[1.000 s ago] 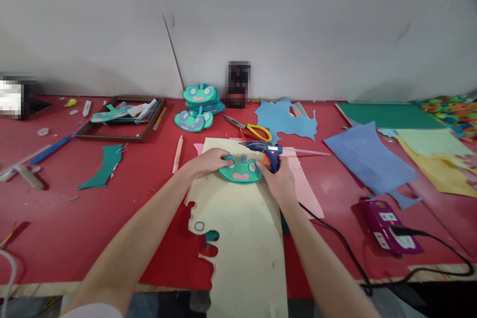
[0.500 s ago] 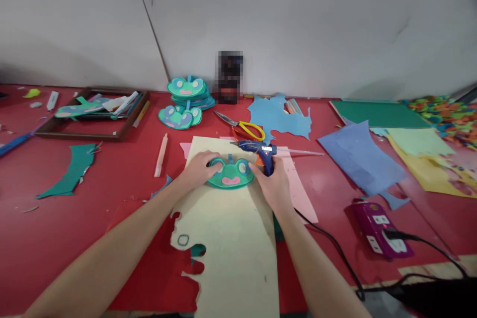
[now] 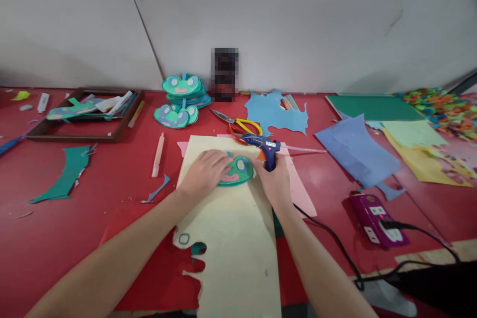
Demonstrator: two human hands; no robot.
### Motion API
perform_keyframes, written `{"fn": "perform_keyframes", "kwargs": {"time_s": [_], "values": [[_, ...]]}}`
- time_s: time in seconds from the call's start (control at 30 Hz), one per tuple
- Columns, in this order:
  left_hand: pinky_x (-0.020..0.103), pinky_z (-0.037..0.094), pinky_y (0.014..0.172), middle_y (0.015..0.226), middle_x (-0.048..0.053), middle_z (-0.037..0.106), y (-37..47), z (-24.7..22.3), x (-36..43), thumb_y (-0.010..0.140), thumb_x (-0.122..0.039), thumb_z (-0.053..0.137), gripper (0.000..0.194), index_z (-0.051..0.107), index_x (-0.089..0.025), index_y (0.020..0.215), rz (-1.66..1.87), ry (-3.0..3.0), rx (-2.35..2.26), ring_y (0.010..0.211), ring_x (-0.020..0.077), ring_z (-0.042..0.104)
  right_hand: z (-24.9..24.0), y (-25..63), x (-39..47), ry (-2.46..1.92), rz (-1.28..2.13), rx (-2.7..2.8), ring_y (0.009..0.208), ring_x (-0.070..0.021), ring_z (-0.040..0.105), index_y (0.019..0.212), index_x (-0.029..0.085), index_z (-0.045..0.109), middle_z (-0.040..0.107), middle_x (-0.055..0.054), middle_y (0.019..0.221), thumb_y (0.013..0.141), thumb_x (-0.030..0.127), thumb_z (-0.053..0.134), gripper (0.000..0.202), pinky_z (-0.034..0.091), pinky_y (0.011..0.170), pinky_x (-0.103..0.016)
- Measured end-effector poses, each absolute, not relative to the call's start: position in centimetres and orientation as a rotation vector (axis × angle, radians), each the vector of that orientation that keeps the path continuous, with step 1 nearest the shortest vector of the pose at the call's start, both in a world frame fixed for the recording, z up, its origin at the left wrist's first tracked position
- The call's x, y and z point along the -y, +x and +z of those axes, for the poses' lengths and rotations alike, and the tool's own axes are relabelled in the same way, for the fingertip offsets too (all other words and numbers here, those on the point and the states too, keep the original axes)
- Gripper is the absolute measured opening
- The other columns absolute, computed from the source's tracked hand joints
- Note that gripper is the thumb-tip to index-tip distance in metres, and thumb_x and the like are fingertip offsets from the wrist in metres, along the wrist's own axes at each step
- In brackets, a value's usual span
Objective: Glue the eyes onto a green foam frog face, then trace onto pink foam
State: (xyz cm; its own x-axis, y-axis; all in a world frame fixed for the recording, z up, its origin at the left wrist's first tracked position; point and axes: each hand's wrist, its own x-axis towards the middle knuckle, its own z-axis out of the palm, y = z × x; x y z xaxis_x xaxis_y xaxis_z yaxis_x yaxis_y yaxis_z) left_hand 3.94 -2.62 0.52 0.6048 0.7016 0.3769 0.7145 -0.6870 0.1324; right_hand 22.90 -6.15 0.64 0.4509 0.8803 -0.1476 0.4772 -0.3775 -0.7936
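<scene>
A green felt frog face (image 3: pixel 244 171) with a pink mouth lies on a cream sheet (image 3: pixel 234 228). My left hand (image 3: pixel 206 171) rests over its left half, palm down, fingers together and pressing on it. My right hand (image 3: pixel 274 179) touches the frog's right edge with thumb and fingertips, and a blue glue gun (image 3: pixel 266 145) is held in the same hand, its nozzle pointing left above the sheet. The eye and edge under my left hand are hidden.
Behind are scissors (image 3: pixel 238 121), stacked frog faces (image 3: pixel 184 89), blue felt (image 3: pixel 276 112) and a pixelated dark object (image 3: pixel 224 74). A framed tray (image 3: pixel 122 129) stands left. Purple felt (image 3: pixel 359 151) and a power strip (image 3: pixel 376 221) lie right; the gun's cord (image 3: pixel 335 238) runs beside my right arm.
My left hand has slid right and spread over the frog's left half, covering the eye that showed before. My right hand stays at the right edge with the glue gun. The view has shifted slightly.
</scene>
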Motion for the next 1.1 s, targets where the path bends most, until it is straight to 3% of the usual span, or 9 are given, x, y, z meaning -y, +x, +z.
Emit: {"fn": "perform_keyframes", "kwargs": {"time_s": [0.1, 0.2, 0.5, 0.8, 1.1], "values": [[0.023, 0.039, 0.09, 0.106, -0.001, 0.05, 4.6, -0.2, 3.1, 0.084, -0.032, 0.043, 0.028, 0.049, -0.022, 0.109, -0.556, -2.824, 0.962, 0.101, 0.0089, 0.045, 0.6, 22.9, 6.1, -2.025, 0.716, 1.149, 0.07, -0.005, 0.046, 0.104, 0.02, 0.044, 0.051, 0.0, 0.084, 0.061, 0.067, 0.049, 0.064, 0.033, 0.061, -0.014], [0.022, 0.04, 0.092, 0.109, -0.002, 0.049, 4.9, -0.7, 3.1, 0.086, -0.033, 0.038, 0.03, 0.047, -0.021, 0.112, -0.53, -2.88, 0.985, 0.104, 0.0076, 0.044, 0.4, 22.9, 6.1, -2.021, 0.702, 1.169, 0.071, -0.0052, 0.045, 0.105, 0.02, 0.044, 0.051, -0.001, 0.085, 0.061, 0.066, 0.049, 0.064, 0.033, 0.062, -0.014], [0.02, 0.041, 0.076, 0.097, -0.002, 0.053, 6.0, 0.4, 2.4, 0.081, -0.043, 0.043, 0.029, 0.056, -0.021, 0.094, -0.434, -3.001, 1.397, 0.091, 0.0079, 0.05, 0.4, 23.0, 6.1, -1.998, 0.74, 1.169, 0.068, -0.0058, 0.046, 0.103, 0.02, 0.044, 0.052, -0.001, 0.081, 0.062, 0.066, 0.049, 0.062, 0.033, 0.061, -0.015], [0.023, 0.039, 0.072, 0.094, -0.002, 0.053, 6.0, 0.3, 3.0, 0.087, -0.037, 0.033, 0.029, 0.055, -0.019, 0.093, -0.366, -2.817, 1.07, 0.087, 0.0101, 0.05, 0.3, 23.0, 6.0, -2.008, 0.746, 1.171, 0.071, -0.0072, 0.047, 0.105, 0.021, 0.043, 0.053, -0.001, 0.083, 0.061, 0.067, 0.048, 0.064, 0.035, 0.063, -0.017], [0.022, 0.042, 0.08, 0.104, -0.001, 0.051, 5.5, -0.2, 3.0, 0.086, -0.037, 0.034, 0.03, 0.053, -0.02, 0.102, -0.448, -2.875, 1.072, 0.097, 0.0104, 0.049, 0.4, 23.0, 6.1, -1.998, 0.742, 1.183, 0.073, -0.0076, 0.049, 0.103, 0.021, 0.043, 0.053, 0.0, 0.083, 0.062, 0.066, 0.049, 0.061, 0.035, 0.062, -0.016]]}}
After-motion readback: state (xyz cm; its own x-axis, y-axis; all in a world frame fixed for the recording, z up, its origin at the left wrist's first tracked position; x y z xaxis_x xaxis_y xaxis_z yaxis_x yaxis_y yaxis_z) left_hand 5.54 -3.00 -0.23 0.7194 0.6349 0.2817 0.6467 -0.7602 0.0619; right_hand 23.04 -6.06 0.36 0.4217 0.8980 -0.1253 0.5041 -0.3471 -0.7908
